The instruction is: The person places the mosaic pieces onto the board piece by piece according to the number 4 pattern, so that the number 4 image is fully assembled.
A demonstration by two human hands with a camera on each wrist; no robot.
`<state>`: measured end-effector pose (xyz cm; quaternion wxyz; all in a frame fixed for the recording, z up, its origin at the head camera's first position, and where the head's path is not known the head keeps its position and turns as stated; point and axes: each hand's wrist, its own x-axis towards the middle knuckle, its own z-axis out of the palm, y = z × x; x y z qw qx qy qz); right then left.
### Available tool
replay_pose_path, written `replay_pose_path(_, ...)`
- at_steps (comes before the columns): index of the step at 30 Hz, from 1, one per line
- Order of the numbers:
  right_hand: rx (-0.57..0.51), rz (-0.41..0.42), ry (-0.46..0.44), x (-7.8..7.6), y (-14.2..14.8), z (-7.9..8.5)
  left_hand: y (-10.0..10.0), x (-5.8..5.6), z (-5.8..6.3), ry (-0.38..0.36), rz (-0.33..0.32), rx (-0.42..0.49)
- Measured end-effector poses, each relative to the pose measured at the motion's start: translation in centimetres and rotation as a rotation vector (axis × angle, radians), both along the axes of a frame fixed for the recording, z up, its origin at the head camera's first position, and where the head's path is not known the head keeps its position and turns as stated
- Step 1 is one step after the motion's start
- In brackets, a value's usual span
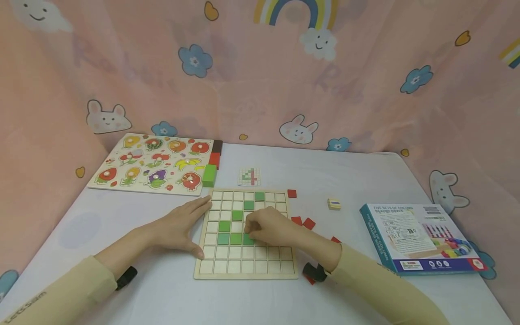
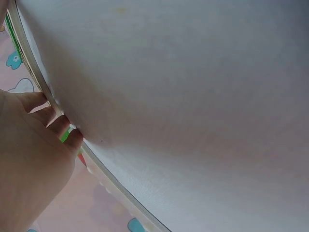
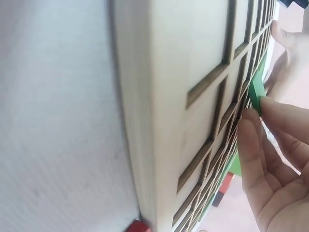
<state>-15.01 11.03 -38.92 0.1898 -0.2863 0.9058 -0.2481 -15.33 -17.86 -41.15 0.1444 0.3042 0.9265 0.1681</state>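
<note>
A wooden grid board lies flat on the white table. Green square tiles fill several of its cells, forming a diagonal and a row. With thumb and index finger, my right hand pinches a green tile at the right end of that row; in the right wrist view the tile stands tilted against the grid. My left hand rests along the board's left edge with fingers spread, and its fingertips touch the rim in the left wrist view. A small pattern card lies behind the board.
Loose red tiles are scattered right of the board, some partly under the right forearm. A fruit puzzle board with green, red and black pieces beside it lies at back left. A small yellowish block and a boxed set sit rightward.
</note>
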Motion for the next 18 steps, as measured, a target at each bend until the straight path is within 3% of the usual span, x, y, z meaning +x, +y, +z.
replay_pose_path(18, 0.004, 0.010, 0.006, 0.08, -0.02, 0.30, -0.07, 0.08, -0.07, -0.006, 0.010, 0.001)
